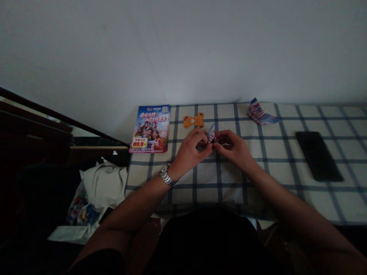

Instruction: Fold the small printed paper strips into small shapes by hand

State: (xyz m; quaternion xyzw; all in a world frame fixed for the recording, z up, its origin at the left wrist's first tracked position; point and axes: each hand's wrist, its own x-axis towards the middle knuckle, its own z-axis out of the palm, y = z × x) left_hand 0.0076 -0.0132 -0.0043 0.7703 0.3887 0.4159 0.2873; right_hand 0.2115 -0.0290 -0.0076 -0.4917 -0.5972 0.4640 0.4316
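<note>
Between my two hands is a small piece of folded printed paper point(211, 134), blue, white and red, with a pointed tip facing up. My left hand point(194, 147), with a metal watch on its wrist, pinches the paper from the left. From the right, the thumb and fingertips of my right hand point(233, 148) close on its lower edge. Both hands are just above the checked cloth, and fingers hide part of the folds. Behind my left hand lies a flat bear-shaped figure point(194, 120). Farther right sits another folded paper piece point(261, 114) in similar colours.
A stack of printed flyers point(151, 129) lies at the cloth's left end, near the wall point(183, 53). A dark phone point(319, 156) rests on the checked cloth point(183, 191) at right. Below the table's left edge are a white bag point(104, 183) and assorted items.
</note>
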